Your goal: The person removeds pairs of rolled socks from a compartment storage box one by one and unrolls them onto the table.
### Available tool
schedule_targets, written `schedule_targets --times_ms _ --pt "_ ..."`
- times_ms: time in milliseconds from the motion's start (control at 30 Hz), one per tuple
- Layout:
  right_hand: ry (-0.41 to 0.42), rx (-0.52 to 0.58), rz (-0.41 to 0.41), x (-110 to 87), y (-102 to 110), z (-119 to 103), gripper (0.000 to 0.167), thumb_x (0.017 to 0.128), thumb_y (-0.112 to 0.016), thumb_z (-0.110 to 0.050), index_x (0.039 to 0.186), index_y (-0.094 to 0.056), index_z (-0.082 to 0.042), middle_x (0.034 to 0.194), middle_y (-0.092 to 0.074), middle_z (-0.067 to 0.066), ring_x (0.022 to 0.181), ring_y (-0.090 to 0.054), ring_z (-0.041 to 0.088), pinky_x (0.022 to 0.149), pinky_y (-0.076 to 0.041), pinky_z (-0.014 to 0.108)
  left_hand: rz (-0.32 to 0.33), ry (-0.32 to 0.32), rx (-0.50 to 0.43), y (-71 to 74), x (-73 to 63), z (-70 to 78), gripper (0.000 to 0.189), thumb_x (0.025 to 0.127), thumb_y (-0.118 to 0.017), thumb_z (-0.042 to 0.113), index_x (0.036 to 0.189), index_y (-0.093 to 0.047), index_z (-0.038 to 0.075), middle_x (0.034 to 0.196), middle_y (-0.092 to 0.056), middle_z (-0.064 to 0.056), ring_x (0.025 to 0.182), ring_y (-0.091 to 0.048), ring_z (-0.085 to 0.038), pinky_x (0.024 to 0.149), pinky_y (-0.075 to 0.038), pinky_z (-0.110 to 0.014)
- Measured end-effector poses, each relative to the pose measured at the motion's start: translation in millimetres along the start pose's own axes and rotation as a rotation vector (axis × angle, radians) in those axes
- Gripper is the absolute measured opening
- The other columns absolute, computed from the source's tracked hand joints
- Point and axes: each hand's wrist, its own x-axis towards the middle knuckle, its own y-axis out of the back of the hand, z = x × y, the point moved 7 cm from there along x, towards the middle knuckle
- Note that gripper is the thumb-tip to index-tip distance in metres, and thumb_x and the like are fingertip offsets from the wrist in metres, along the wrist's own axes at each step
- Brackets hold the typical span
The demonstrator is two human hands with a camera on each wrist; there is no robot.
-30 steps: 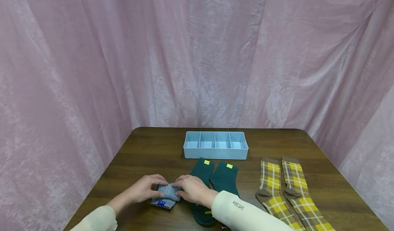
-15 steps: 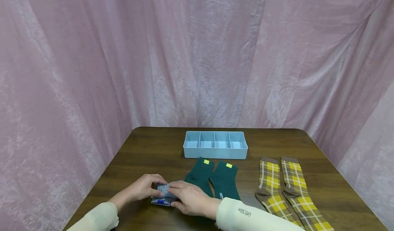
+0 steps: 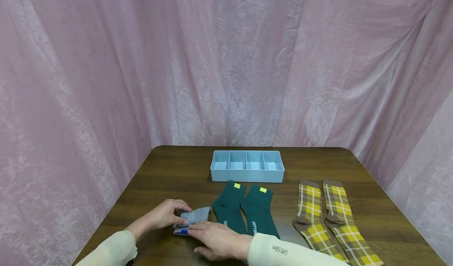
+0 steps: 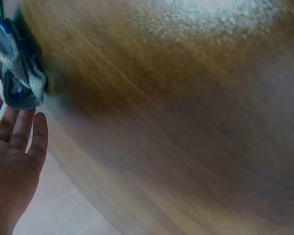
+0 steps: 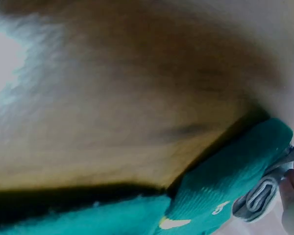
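Observation:
A grey pair of socks (image 3: 197, 215), folded into a small bundle with a blue mark at its near end, lies on the table at front left in the head view. My left hand (image 3: 164, 215) pinches the bundle's left side between thumb and fingers. From the right, my right hand (image 3: 217, 237) rests its outstretched fingertips on the near end by the blue mark, thumb held apart. The right wrist view shows the bundle's rolled layers (image 5: 258, 199) end-on. Beside it lie two dark green socks (image 3: 229, 203), their lower parts hidden behind my right hand and forearm.
A light blue box (image 3: 247, 176) with several compartments stands at the back middle of the wooden table (image 3: 170, 171). Two yellow-and-brown plaid socks (image 3: 313, 207) lie flat at right. A pink curtain (image 3: 226, 69) hangs behind the table.
My right hand has slid from the bundle's right side down to its near end, uncovering the right side, and its fingers have straightened. The left hand has stayed on the left side.

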Motion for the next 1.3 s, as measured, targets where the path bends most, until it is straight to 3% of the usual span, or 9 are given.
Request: schedule_targets --times_ms 300,533,700,1000,1300 --pt "-0.004 0.028 -0.138 0.7 -18 -5 0.068 0.102 -0.046 -0.049 0.154 -0.033 -0.008 0.157 -0.035 0.002 0.143 -0.029 0.007 0.112 -0.028 0.021 0.011 -0.029 0.018 2.6 -1.8 3.3 0.034 0.086 -0.078 0.036 0.113 -0.075 0.017 0.111 -0.067 0.008 0.107 -0.061 -0.013 0.093 -0.049 -0.036" --pt "-0.015 -0.054 -0.210 1.0 -24 -7 0.066 0.103 -0.039 -0.053 0.155 -0.034 -0.012 0.158 -0.033 -0.002 0.144 -0.026 0.005 0.113 -0.026 0.023 -0.030 0.000 0.059 0.4 -4.4 1.4 0.043 0.083 -0.080 0.038 0.120 -0.071 0.015 0.117 -0.065 0.007 0.112 -0.059 -0.016 0.096 -0.047 -0.041" --pt "-0.018 -0.062 -0.222 1.4 -25 -8 0.066 0.103 -0.039 -0.053 0.155 -0.034 -0.012 0.157 -0.034 -0.003 0.144 -0.027 0.006 0.113 -0.026 0.021 -0.049 0.023 0.074 -0.4 -3.9 0.9 0.047 0.081 -0.081 0.036 0.122 -0.070 0.015 0.120 -0.064 0.007 0.115 -0.058 -0.018 0.099 -0.046 -0.043" --pt "-0.019 -0.083 -0.209 2.1 -25 -7 0.067 0.102 -0.040 -0.055 0.154 -0.036 -0.012 0.156 -0.036 -0.003 0.143 -0.029 0.006 0.112 -0.026 0.021 -0.034 0.043 0.041 4.8 2.8 0.2 0.038 0.083 -0.080 0.028 0.118 -0.072 0.013 0.115 -0.068 0.003 0.109 -0.061 -0.017 0.093 -0.049 -0.038" --pt "-0.017 -0.101 -0.227 3.7 -26 -5 0.067 0.102 -0.043 -0.055 0.153 -0.038 -0.013 0.155 -0.037 -0.004 0.141 -0.031 0.005 0.112 -0.026 0.020 -0.037 0.133 -0.032 5.7 7.2 -11.1 0.036 0.085 -0.076 0.025 0.117 -0.073 0.008 0.116 -0.070 -0.008 0.113 -0.061 -0.033 0.096 -0.047 -0.053"
